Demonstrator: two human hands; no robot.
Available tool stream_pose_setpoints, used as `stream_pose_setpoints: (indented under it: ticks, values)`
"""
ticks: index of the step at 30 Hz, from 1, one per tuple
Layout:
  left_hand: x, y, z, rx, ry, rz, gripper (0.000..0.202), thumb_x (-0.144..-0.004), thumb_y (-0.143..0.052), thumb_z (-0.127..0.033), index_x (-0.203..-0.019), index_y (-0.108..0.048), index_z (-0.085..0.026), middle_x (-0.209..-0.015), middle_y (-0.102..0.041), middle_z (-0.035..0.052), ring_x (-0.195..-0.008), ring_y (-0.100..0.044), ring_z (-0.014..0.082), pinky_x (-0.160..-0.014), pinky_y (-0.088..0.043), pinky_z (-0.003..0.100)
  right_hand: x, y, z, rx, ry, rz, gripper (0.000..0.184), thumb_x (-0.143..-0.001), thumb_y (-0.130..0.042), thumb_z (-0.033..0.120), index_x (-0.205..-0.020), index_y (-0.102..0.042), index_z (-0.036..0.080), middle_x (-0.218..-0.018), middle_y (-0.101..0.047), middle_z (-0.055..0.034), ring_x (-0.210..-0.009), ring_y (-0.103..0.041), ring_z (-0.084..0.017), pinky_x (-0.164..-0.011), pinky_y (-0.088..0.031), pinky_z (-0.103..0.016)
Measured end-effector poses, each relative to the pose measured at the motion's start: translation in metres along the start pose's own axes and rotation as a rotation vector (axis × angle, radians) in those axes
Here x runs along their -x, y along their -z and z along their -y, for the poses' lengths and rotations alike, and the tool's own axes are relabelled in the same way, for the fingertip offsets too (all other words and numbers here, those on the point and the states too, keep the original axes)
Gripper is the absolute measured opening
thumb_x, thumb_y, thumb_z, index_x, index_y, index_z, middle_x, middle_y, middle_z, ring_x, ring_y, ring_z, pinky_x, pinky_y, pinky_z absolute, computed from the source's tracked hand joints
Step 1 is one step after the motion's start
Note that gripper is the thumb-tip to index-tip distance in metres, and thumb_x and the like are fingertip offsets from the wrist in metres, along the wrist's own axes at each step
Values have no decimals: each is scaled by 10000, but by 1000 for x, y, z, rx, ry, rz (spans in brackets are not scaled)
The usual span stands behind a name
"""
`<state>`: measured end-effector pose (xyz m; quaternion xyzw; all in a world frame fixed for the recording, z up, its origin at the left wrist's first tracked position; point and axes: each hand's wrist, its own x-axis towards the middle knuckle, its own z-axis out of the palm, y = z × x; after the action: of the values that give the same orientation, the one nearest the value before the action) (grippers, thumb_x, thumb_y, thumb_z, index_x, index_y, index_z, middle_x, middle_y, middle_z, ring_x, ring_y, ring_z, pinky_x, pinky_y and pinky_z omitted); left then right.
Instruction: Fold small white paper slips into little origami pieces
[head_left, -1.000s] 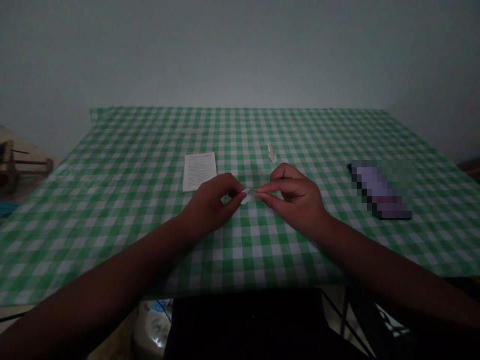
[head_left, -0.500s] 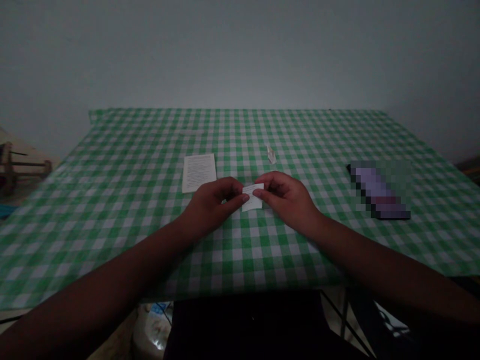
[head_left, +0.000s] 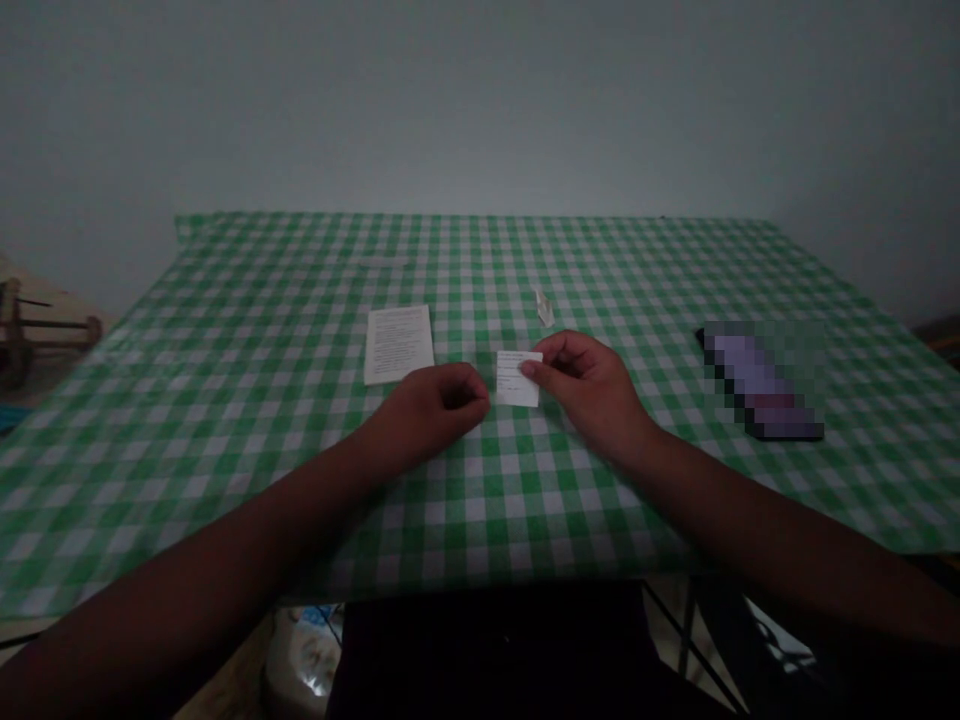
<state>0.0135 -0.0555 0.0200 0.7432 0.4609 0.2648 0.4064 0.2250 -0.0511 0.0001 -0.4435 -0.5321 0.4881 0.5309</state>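
Pinching the printed slip (head_left: 514,390), the right hand (head_left: 592,388) now holds it alone, its face mostly uncovered; the left hand (head_left: 435,402) is free, grip pressed together nearby.

Left forearm (head_left: 225,548): bare, rising inward from lower left. Right forearm (head_left: 757,520): bare, rising inward from lower right. Left grip (head_left: 431,408): curled, thumb and forefinger tips meeting. Right grip (head_left: 598,387): pinching, thumb extended leftward, fingers bent. Grips near each other, apart.
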Motion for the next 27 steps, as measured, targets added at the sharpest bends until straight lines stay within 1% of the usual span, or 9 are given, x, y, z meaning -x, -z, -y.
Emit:
stream_pose_setpoints:
  ticks: [2, 4, 7, 9, 10, 12, 15, 21, 27]
  values:
    - [2, 2, -5, -136, -91, -149, 89, -850, -640, -259, -802, -600, -194, -676, -589, -21, -598, -530, 125, -554, -440, 263, 2, -1, 3, 51, 34, 18, 208, -754, -817, 305, -791, -634, 213, -693, -590, 52, -628, -556, -105, -585, -461, -267]
    - [5, 3, -9, -250, -234, -246, 90, -850, -653, -245, -896, -593, -197, -727, -583, -19, -642, -538, 132, -603, -468, 276, 5, -2, 4, 89, 70, 58, 196, -778, -800, 310, -799, -630, 217, -714, -603, 44, -645, -563, -112, -596, -467, -276]
    - [7, 1, -11, -367, -442, -276, 208, -876, -655, -228, -1076, -600, -207, -956, -638, 43, -891, -608, 186, -795, -531, 342, 9, -2, 4, 156, 138, 128, 167, -810, -781, 318, -845, -650, 222, -785, -650, 20, -721, -607, -135, -665, -501, -304]
    - [7, -1, -9, -412, -510, -282, 192, -905, -641, -218, -1094, -612, -213, -1057, -639, 70, -1019, -607, 210, -885, -529, 373, 10, -1, 4, 191, 171, 162, 158, -821, -775, 327, -859, -662, 224, -809, -664, 11, -749, -617, -144, -691, -510, -316]
    - [7, -1, -8, -416, -526, -281, 163, -918, -631, -211, -1080, -618, -210, -1063, -640, 71, -1029, -611, 207, -895, -530, 368, 11, -1, 4, 200, 177, 175, 154, -823, -774, 328, -863, -667, 224, -813, -667, 9, -752, -618, -144, -693, -510, -316]
    - [5, -1, -5, -399, -545, -266, 110, -936, -615, -194, -1045, -622, -200, -1018, -645, 56, -972, -629, 180, -863, -538, 330, 11, -1, 5, 192, 167, 200, 150, -821, -776, 323, -858, -672, 220, -803, -668, 13, -737, -614, -137, -677, -504, -307]
    - [3, 1, -2, -386, -560, -247, 55, -942, -609, -177, -993, -622, -192, -960, -648, 34, -887, -641, 147, -804, -541, 284, 10, -3, 7, 108, 113, 227, 173, -796, -797, 323, -830, -669, 213, -776, -664, 22, -700, -609, -123, -657, -507, -293]
    - [2, 4, -1, -406, -568, -267, 19, -929, -634, -169, -922, -642, -185, -924, -667, 26, -854, -653, 136, -767, -536, 255, 7, -4, 9, -32, 6, 232, 239, -716, -859, 332, -833, -680, 223, -802, -680, 27, -728, -631, -122, -690, -542, -291]
    - [3, 8, -1, -384, -576, -238, 58, -924, -643, -151, -924, -680, -197, -959, -689, 25, -876, -671, 135, -777, -545, 251, 5, -1, 5, -181, -79, 298, 156, -791, -814, 335, -877, -725, 241, -786, -666, 45, -704, -594, -101, -701, -515, -273]
